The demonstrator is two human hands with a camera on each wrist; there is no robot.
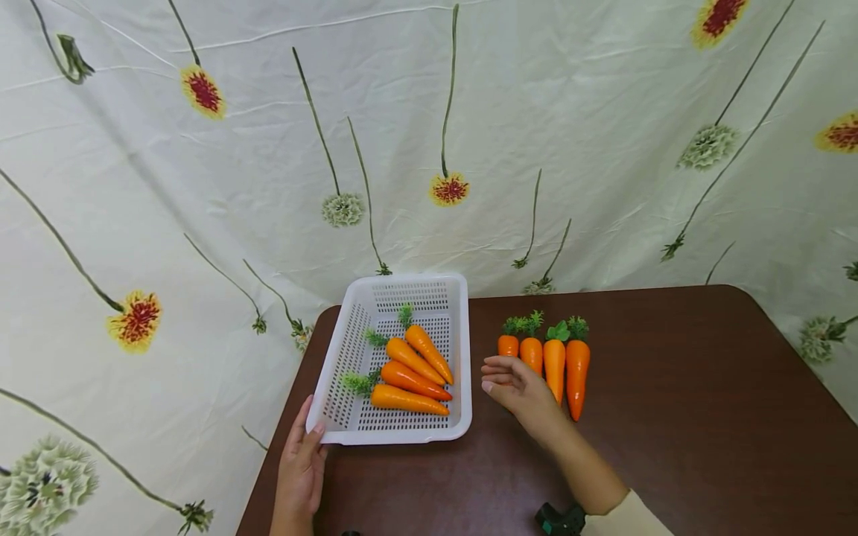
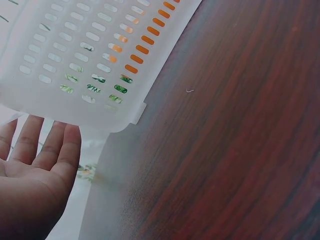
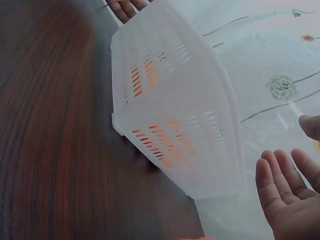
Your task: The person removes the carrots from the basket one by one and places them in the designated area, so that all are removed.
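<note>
A white perforated plastic basket (image 1: 462,357) stands at the left of the table, with several orange carrots (image 1: 409,378) with green tops lying inside. At its front left corner my left hand (image 1: 303,465) holds the rim, thumb near the top edge and fingers (image 2: 47,145) against the outer side. My right hand (image 1: 526,394) is in the air between the basket and a row of carrots (image 1: 578,376), touching neither. Its fingers (image 3: 282,175) are loosely bent and hold nothing. The right hand and forearm partly cover the lower ends of some carrots in the row.
A dark brown wooden table (image 1: 684,402) with rounded corners carries everything. A white flowered cloth (image 1: 590,149) hangs behind it and along the left side. A black device (image 1: 561,519) sits by my right wrist at the front.
</note>
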